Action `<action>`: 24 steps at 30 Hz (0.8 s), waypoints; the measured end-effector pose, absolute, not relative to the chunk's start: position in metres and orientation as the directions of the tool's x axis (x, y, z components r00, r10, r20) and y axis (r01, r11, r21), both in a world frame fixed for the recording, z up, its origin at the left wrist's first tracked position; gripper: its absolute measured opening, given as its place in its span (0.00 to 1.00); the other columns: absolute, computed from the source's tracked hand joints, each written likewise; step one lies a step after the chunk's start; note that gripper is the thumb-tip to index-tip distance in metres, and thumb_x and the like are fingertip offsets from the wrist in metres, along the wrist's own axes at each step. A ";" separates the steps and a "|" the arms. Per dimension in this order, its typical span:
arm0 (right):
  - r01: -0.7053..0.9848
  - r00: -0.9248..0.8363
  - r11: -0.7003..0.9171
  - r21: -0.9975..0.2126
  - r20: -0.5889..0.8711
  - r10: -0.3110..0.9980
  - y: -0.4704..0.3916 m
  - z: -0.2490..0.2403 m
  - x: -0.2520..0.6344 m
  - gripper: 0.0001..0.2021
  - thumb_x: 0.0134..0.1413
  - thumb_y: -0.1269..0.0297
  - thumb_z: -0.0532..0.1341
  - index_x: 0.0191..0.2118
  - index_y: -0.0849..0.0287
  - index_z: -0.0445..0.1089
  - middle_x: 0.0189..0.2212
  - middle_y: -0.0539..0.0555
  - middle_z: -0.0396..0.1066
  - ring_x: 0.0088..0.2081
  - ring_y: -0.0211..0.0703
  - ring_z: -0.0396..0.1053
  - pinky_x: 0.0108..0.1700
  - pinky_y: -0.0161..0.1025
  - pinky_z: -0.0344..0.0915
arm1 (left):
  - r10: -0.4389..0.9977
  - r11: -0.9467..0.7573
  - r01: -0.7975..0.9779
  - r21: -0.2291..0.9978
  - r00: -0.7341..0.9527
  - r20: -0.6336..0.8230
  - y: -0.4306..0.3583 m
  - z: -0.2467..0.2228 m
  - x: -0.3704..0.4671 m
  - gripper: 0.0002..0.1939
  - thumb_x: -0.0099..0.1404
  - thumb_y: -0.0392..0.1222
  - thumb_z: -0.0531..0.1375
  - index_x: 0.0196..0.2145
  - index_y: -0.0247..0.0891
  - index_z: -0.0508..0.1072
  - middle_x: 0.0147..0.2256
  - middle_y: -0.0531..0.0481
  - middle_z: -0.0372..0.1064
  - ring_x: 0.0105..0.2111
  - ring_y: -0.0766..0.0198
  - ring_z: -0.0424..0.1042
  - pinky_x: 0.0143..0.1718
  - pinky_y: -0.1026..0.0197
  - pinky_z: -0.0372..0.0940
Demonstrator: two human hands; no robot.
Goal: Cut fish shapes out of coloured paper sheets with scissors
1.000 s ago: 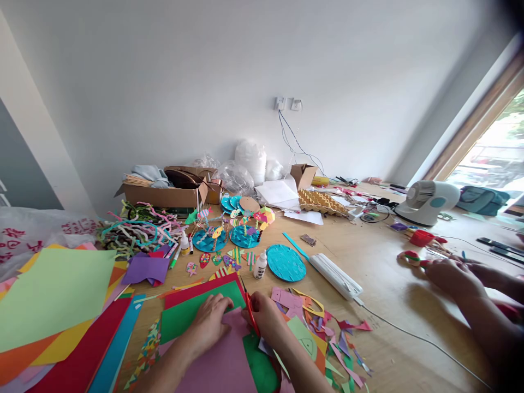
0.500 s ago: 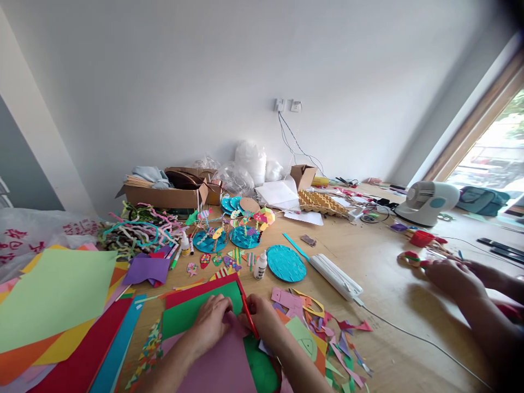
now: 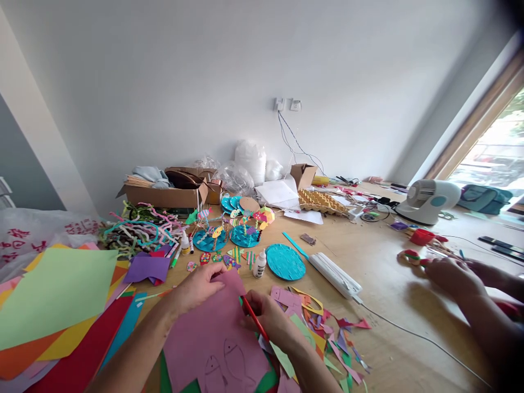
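Observation:
My left hand [image 3: 207, 284] grips the top edge of a pink sheet of paper [image 3: 208, 327], its fingers bent over the edge. Two fish outlines [image 3: 229, 363] are drawn near the sheet's bottom. In my right hand [image 3: 266, 319] is a slim red pen [image 3: 256, 319], slanting across the sheet's right edge; its tip is hard to make out. Beneath the pink sheet, parts of a green sheet [image 3: 270, 380] stick out. Beyond my hands lie small decorated paper fish [image 3: 232, 262] and a white glue bottle [image 3: 260, 265].
Coloured paper [image 3: 57, 295] is stacked at left, with pipe cleaners [image 3: 139, 229] behind. Paper scraps [image 3: 344, 338] lie right of my hands. Past a blue disc [image 3: 285, 261] is a power strip [image 3: 335, 274]. Another person's hands [image 3: 454, 275] work at right, near a fan [image 3: 429, 202].
The pink sheet has moved up and away from me, now covering most of the green and red sheets. The fish drawings have come into sight. My left hand has moved up with it.

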State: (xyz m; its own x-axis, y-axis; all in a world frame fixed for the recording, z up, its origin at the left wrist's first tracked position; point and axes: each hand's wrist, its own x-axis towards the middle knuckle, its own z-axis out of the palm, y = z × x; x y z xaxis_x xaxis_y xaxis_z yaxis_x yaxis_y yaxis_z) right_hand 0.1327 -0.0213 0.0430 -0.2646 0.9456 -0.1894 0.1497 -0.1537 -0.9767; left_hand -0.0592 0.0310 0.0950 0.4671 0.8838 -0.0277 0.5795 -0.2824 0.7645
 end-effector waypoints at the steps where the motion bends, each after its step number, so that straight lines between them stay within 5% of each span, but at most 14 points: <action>1: 0.133 -0.275 -0.145 -0.980 -0.177 0.945 -0.023 0.046 0.130 0.11 0.31 0.69 0.64 0.24 0.59 0.60 0.20 0.42 0.58 0.23 0.32 0.54 0.25 0.30 0.50 | 0.885 -0.292 0.570 0.768 0.466 -0.009 0.030 0.102 -0.058 0.07 0.54 0.38 0.54 0.29 0.40 0.71 0.28 0.54 0.70 0.32 0.59 0.70 0.31 0.62 0.61; 6: 0.058 -0.209 -0.077 -0.995 -0.088 0.974 -0.027 0.068 0.127 0.10 0.33 0.67 0.61 0.25 0.58 0.59 0.20 0.43 0.58 0.23 0.33 0.55 0.25 0.30 0.51 | 0.912 -0.395 0.503 0.769 0.317 0.261 0.021 0.130 -0.060 0.15 0.56 0.40 0.56 0.42 0.43 0.71 0.42 0.50 0.71 0.45 0.56 0.68 0.46 0.57 0.61; 8: 0.039 -0.151 -0.032 -0.999 -0.037 0.988 -0.026 0.081 0.132 0.11 0.34 0.66 0.62 0.25 0.57 0.58 0.20 0.43 0.57 0.23 0.33 0.55 0.25 0.31 0.52 | 0.878 -0.469 0.425 0.774 0.135 0.458 0.016 0.142 -0.071 0.18 0.60 0.45 0.55 0.49 0.43 0.66 0.50 0.48 0.66 0.52 0.56 0.63 0.53 0.56 0.57; 10: -0.002 -0.100 0.030 -1.000 0.030 0.995 -0.025 0.097 0.138 0.13 0.36 0.63 0.64 0.27 0.57 0.59 0.20 0.43 0.59 0.24 0.34 0.57 0.27 0.32 0.55 | 0.771 -0.574 0.282 0.769 -0.130 0.623 0.013 0.149 -0.087 0.16 0.62 0.46 0.57 0.48 0.43 0.66 0.46 0.49 0.67 0.50 0.58 0.65 0.54 0.57 0.57; 12: -0.092 -0.043 0.123 -0.988 0.127 0.991 -0.023 0.112 0.143 0.14 0.38 0.60 0.66 0.30 0.57 0.62 0.23 0.45 0.63 0.25 0.37 0.61 0.29 0.33 0.59 | 0.723 -0.600 0.153 0.785 -0.316 0.615 0.016 0.148 -0.104 0.13 0.62 0.47 0.59 0.44 0.44 0.67 0.40 0.53 0.67 0.45 0.60 0.67 0.51 0.60 0.59; 14: -0.180 0.039 0.221 -0.959 0.217 0.975 -0.022 0.124 0.146 0.15 0.40 0.59 0.67 0.34 0.57 0.65 0.26 0.48 0.67 0.27 0.40 0.65 0.31 0.36 0.62 | 0.826 -0.484 -0.005 0.875 -0.333 0.454 0.023 0.138 -0.118 0.11 0.62 0.52 0.59 0.37 0.43 0.69 0.36 0.55 0.67 0.41 0.62 0.67 0.46 0.63 0.61; 17: -0.248 0.131 0.310 -0.918 0.285 0.949 -0.019 0.137 0.145 0.15 0.42 0.58 0.68 0.35 0.58 0.68 0.27 0.50 0.70 0.28 0.43 0.67 0.31 0.37 0.64 | 0.973 -0.225 -0.119 0.967 -0.076 0.217 0.033 0.115 -0.123 0.26 0.56 0.64 0.57 0.30 0.35 0.73 0.29 0.46 0.72 0.33 0.57 0.70 0.36 0.57 0.66; 20: -0.328 0.111 0.335 -0.883 0.316 0.942 -0.014 0.141 0.139 0.14 0.43 0.59 0.68 0.36 0.58 0.69 0.27 0.51 0.72 0.27 0.43 0.68 0.29 0.37 0.64 | 0.915 0.035 -0.037 0.999 0.402 -0.017 0.030 0.097 -0.114 0.35 0.57 0.71 0.48 0.33 0.36 0.77 0.34 0.41 0.76 0.37 0.53 0.73 0.43 0.52 0.65; 24: -0.373 0.067 0.323 -0.870 0.322 0.944 -0.007 0.142 0.131 0.14 0.43 0.60 0.67 0.37 0.58 0.69 0.29 0.52 0.74 0.29 0.45 0.70 0.31 0.38 0.65 | 0.844 0.103 -0.171 0.980 0.536 0.005 0.018 0.092 -0.098 0.33 0.49 0.74 0.54 0.35 0.43 0.79 0.36 0.42 0.77 0.46 0.47 0.71 0.47 0.48 0.63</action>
